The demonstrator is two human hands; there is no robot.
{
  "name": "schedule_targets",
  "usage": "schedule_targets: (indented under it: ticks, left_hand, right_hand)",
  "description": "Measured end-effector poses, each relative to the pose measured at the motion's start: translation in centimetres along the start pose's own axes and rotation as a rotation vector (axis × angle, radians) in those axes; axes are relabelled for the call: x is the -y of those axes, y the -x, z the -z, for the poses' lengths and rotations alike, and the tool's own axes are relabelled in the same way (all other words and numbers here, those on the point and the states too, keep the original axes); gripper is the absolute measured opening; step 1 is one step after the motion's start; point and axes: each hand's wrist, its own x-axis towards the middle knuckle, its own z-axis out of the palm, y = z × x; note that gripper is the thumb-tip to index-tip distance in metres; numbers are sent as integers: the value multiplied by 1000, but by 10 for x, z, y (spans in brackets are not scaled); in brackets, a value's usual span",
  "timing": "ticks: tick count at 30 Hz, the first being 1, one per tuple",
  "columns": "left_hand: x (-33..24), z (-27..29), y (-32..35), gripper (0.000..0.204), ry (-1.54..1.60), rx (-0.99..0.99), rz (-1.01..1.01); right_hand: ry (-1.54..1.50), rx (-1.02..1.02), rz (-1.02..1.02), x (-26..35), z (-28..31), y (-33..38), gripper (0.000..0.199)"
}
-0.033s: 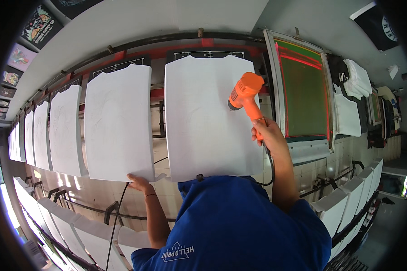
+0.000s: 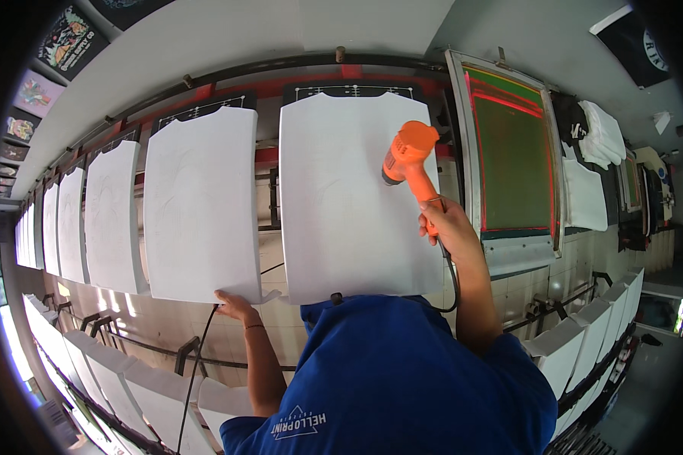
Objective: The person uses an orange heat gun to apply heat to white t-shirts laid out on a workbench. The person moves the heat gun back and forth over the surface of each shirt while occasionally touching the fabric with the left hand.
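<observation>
An orange heat gun [image 2: 408, 155] is gripped by the right hand [image 2: 446, 224] over a white shirt [image 2: 349, 197]; the left hand [image 2: 234, 305], fingers spread, is pressed on the left shirt's [image 2: 201, 205] near edge.

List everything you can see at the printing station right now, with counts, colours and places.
White shirt panels on print boards: at least five in the upper row, curving away to the left.
Heat gun: one, orange, over the right part of the nearest panel.
Screen frame: one, green mesh, right of that panel.
Folded white cloths: a stack, far right.
Empty white boards: a lower row along the bottom edge.
Black cable: one, hanging lower left.
Left hand: touching the lower edge of the second panel.
Right hand: gripping the heat gun's handle.
</observation>
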Motion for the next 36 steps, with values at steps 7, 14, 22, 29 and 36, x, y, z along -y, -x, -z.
schedule_targets:
  ticks: [7,14,22,29,36]
  left_hand:
    - [-15,7,4,67,68,48,-67]
    - [-15,46,-10,35,161,226,38]
    - [-78,134,-19,22,-113,624,-338]
    - [-243,165,50,27,-416,1050,-964]
    - [-345,138,97,23,-103,1477,-1153]
  right_hand:
    - [-72,202,-28,1,-51,-20,30]
    - [-8,268,-26,6,-91,-27,30]
    - [102,366,-18,5,-121,-13,30]
    - [64,163,21,-1,-109,-2,31]
    - [-7,39,-17,-3,-76,1,35]
